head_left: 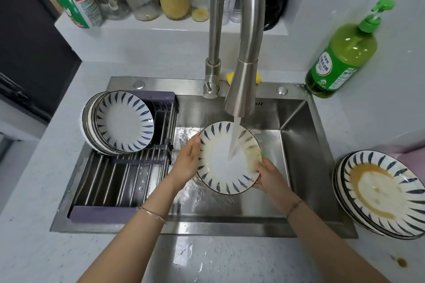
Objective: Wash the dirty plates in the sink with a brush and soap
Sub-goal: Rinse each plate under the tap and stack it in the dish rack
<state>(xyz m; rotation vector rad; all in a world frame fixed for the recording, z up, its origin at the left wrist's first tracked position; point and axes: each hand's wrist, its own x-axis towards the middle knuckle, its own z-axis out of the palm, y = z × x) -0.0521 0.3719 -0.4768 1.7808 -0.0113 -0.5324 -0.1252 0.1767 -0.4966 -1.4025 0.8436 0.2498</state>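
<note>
While faucet (241, 85) overhangs plate (216, 167) | dirty stack (409, 193) right | rack (110, 181) left

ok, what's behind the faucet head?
A yellow thing on the sink ledge. Only its two ends show beside the faucet; the middle is covered. Can't tell what it is.

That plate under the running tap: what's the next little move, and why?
Probably turn the plate so the water stream runs over its right side: yellowish residue clings there, while the centre looks rinsed. The left hand and right hand both hold the rim, so a turn seems easy.
</note>
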